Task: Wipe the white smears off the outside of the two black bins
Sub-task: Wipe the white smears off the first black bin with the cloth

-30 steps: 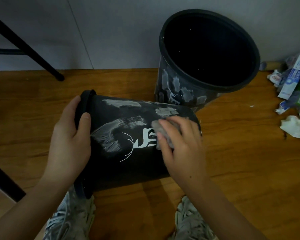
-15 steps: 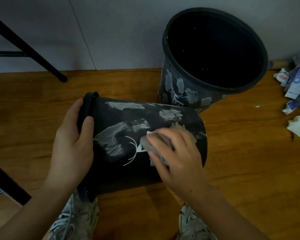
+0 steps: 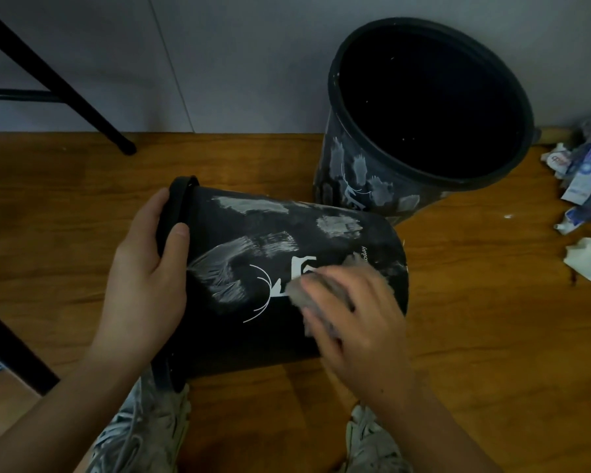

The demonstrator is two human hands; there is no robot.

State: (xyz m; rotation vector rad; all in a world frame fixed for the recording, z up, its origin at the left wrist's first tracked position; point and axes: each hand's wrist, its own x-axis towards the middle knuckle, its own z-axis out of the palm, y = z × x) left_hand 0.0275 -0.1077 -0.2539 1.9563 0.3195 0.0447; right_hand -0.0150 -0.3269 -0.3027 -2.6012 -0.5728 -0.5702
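Bins of smooth black plastic, both round and tapering, sit on a wooden floor by a pale grey wall. One bin lies on its side between the person's shoes, its thick rolled rim to the left. Chalky white smears streak its upper side around a printed white line drawing. The left hand grips the rim, thumb curled over it. The right hand, blurred, presses a crumpled grey wad of cloth or tissue against the bin's side with its fingers bent over it.

The second bin stands upright against the wall just behind, mouth open, with blotchy white patches on its outside. Black metal legs slant at the left. Crumpled tissue and tubes and wrappers litter the floor at the right edge.
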